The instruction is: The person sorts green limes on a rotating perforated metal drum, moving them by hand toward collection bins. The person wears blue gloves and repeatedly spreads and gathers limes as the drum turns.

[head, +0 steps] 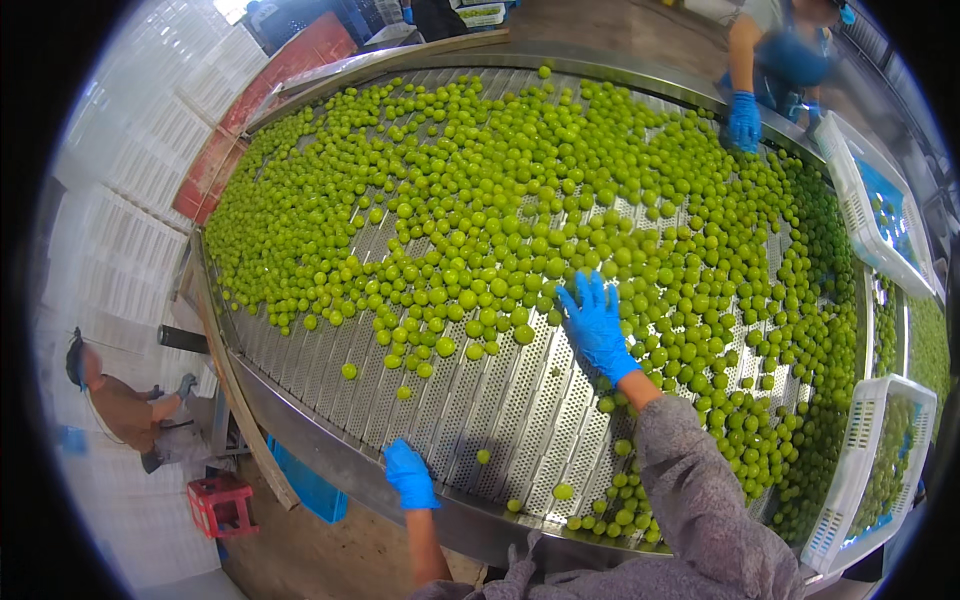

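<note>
Round green fruits [487,217] lie spread over a perforated metal conveyor [517,420] in front of me. My right hand [596,322], in a blue glove, reaches over the conveyor's middle with its fingers spread, at the edge of the fruit layer. Whether its fingertips touch fruits is hard to tell. Down at the near metal rim, my left hand [410,474], also blue-gloved, rests with its fingers partly curled over the edge. No fruit shows in it, though its palm is hidden. A few loose fruits lie on the bare slats between my hands.
Across the conveyor, a co-worker's gloved hand [745,122] is at the fruits. White plastic crates stand at the right, one upper [851,187] and one lower [840,480]. Another person [120,409] stands at the left, near a red plastic crate [219,507] and stacked white crates [142,180].
</note>
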Tool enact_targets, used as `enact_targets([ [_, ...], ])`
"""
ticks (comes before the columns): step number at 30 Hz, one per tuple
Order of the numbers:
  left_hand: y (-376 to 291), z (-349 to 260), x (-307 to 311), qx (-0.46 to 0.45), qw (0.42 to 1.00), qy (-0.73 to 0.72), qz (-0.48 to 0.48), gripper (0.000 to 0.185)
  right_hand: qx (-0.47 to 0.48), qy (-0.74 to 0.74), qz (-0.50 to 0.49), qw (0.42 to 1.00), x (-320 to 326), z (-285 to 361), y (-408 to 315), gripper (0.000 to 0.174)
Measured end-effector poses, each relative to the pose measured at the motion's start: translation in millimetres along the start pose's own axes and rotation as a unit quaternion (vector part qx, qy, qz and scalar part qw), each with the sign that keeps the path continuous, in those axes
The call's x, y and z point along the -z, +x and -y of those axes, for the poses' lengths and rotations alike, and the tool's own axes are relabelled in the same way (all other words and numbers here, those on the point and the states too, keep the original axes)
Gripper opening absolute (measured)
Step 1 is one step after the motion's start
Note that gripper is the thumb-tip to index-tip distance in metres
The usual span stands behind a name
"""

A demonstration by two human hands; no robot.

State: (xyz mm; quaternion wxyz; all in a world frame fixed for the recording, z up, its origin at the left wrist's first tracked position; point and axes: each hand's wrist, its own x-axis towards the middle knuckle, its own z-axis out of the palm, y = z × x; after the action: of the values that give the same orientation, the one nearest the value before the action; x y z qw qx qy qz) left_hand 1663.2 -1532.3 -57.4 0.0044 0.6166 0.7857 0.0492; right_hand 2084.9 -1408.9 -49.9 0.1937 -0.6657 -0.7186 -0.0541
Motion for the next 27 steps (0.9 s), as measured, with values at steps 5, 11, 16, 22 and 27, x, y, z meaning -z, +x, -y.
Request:
enact_targets([
  [5, 8.3, -32.7, -16.1, -0.112, 0.992, -0.043, 0.046, 0.009, 0.137, 0.088, 0.034, 0.986, -22.2, 57.7, 30.7, 0.062],
  [11, 64.1, -112.0, -12.5, 0.114, 0.823, -0.525, 0.186, 0.014, 0.159, 0.119, 0.080, 0.977, -58.2, 54.0, 57.9, 0.075],
  [16, 73.4, -126.6, -36.9, 0.101, 0.783, -0.584, 0.189, 0.014, 0.115, 0.048, 0.114, 0.986, -50.2, 13.6, 96.6, 0.077],
  [22, 35.2, -184.9, 2.7, 0.164, 0.650, -0.690, 0.273, 0.023, -0.047, -0.003, 0.065, 0.997, -12.4, -74.6, 60.5, 0.074],
  [27, 37.9, -201.5, -40.9, 0.143, 0.496, -0.805, 0.292, 0.028, -0.125, 0.238, 0.054, 0.962, 23.3, -18.2, -19.3, 0.066],
])
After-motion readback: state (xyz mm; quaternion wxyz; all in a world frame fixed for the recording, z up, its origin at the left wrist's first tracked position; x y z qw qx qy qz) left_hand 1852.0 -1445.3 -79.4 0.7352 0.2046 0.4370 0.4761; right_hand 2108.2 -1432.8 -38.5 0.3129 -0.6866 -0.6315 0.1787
